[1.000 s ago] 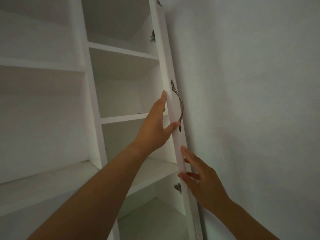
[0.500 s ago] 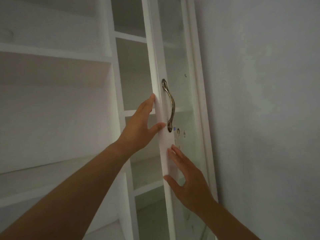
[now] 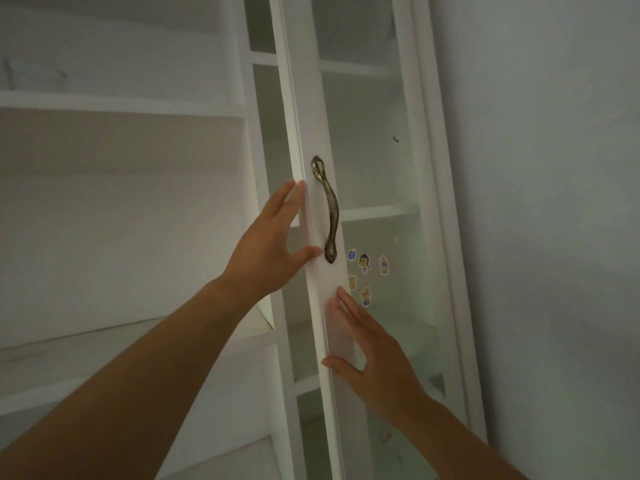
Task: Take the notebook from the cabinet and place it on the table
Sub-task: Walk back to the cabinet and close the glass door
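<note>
No notebook shows in the head view. A white cabinet door (image 3: pixel 317 109) with a glass pane (image 3: pixel 367 140) and a bronze handle (image 3: pixel 329 209) stands partly swung across the cabinet. My left hand (image 3: pixel 266 251) holds the door's free edge beside the handle, fingers behind the edge and thumb on the front. My right hand (image 3: pixel 377 362) presses flat on the door's white frame below the handle, fingers straight. Through the glass I see bare white shelves (image 3: pixel 377 211).
Open white shelves (image 3: pixel 121 102) fill the left side, with nothing visible on them. Several small cartoon stickers (image 3: pixel 363 263) sit on the glass near the handle. A plain pale wall (image 3: pixel 536 202) runs along the right of the cabinet.
The door has swung from edge-on to showing its glass front, covering the right compartment. Both hands have stayed on it and moved with it.
</note>
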### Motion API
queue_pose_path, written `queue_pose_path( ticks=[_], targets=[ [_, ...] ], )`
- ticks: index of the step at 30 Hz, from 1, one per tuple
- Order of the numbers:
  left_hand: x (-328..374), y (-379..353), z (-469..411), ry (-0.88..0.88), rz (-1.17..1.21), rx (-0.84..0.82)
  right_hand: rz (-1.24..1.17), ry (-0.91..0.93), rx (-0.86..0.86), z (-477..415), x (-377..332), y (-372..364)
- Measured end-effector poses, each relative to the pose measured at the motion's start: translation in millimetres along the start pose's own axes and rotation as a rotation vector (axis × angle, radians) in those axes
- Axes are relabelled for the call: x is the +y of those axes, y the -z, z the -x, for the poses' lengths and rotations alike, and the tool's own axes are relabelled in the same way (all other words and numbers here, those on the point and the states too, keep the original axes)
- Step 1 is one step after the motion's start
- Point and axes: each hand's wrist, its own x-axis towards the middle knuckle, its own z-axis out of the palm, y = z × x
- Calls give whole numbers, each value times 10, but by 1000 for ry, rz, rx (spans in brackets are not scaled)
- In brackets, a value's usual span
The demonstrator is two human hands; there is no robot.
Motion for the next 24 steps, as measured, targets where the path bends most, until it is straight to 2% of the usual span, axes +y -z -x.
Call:
queue_pose_path(
  ticks=[17,24],
  targets=[
    [-279,-221,119,37,-110,-81,-4,-14,-134,-364,372,-186],
    [-315,-278,122,52,-197,-59,100,52,-158,-448,501,-202]
  ],
)
